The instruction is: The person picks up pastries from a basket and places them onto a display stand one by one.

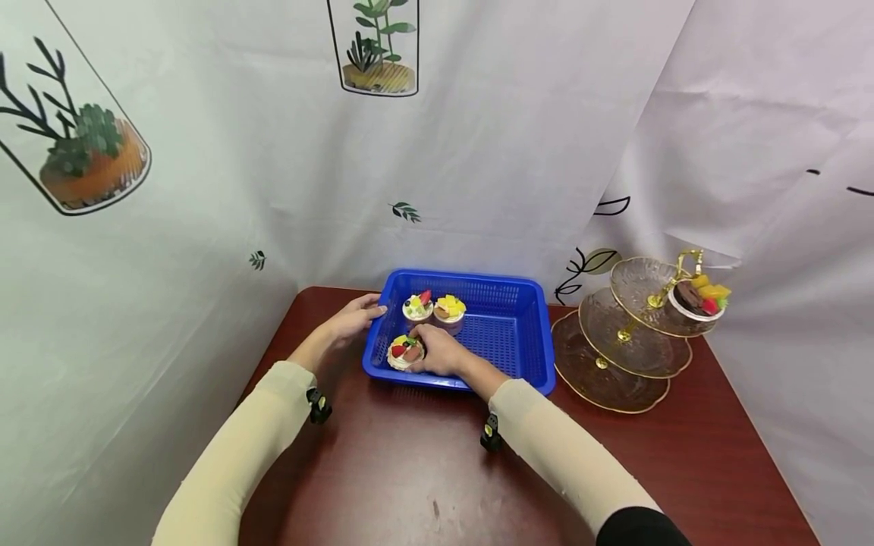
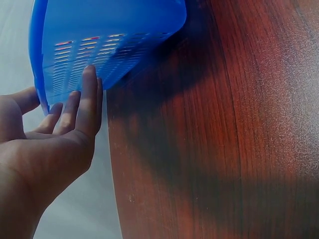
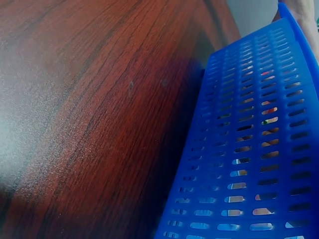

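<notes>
A blue plastic basket (image 1: 529, 334) stands on the table, three fruit-topped cupcakes inside it. My left hand (image 1: 351, 318) pinches its left rim, thumb over the edge and fingers against the slotted outer wall (image 2: 114, 25). Reaching over the front rim, my right hand (image 1: 440, 353) grips the front cupcake (image 1: 399, 353), which has red and yellow fruit and a chocolate piece. Behind it sit a cupcake with a strawberry (image 1: 418, 305) and one with yellow cubes (image 1: 450, 306). In the right wrist view the basket's wall (image 3: 234, 149) covers most of that hand.
A three-tier glass stand (image 1: 614, 379) with gold edges is right of the basket. Its top tier bears a chocolate cupcake (image 1: 696, 297) with fruit. The dark red table (image 1: 382, 470) meets a printed white cloth (image 1: 478, 189) behind and at both sides.
</notes>
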Demonstrator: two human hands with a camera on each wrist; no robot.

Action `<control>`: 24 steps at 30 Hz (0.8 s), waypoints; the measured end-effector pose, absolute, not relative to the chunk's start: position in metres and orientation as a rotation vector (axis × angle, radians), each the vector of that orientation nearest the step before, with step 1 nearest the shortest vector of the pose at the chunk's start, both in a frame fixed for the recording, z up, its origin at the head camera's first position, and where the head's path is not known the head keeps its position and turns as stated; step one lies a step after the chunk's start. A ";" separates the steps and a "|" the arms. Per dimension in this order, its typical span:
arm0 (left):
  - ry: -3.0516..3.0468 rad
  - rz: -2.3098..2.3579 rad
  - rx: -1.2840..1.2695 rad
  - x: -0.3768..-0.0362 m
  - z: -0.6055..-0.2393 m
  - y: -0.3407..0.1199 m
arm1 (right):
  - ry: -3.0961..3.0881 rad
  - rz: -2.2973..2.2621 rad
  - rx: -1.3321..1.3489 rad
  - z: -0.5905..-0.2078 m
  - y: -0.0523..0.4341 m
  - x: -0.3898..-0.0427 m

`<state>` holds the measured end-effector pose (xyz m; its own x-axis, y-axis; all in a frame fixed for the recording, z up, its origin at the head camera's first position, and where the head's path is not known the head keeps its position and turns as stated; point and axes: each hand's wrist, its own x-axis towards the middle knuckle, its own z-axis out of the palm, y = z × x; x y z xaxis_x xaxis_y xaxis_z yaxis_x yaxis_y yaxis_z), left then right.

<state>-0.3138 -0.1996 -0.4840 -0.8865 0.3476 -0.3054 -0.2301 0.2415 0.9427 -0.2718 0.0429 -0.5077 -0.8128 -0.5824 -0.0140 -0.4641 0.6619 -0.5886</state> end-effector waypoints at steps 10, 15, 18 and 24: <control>2.072 1.678 0.105 -0.310 -0.487 -0.200 | 2.667 -0.892 -0.845 -0.510 0.043 -0.269; 2.080 1.675 0.091 -0.311 -0.487 -0.197 | 2.672 -0.895 -0.856 -0.508 0.046 -0.270; 2.081 1.679 0.085 -0.312 -0.487 -0.196 | 2.680 -0.885 -0.862 -0.508 0.047 -0.272; 2.068 1.716 0.107 -0.315 -0.487 -0.198 | 2.713 -0.836 -0.949 -0.506 0.045 -0.274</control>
<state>-0.3151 -0.1981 -0.4867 -0.8966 0.3365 -0.2879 -0.2208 0.2239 0.9493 -0.2744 0.0450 -0.5059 -0.7890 -0.6130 0.0424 -0.5305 0.6448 -0.5504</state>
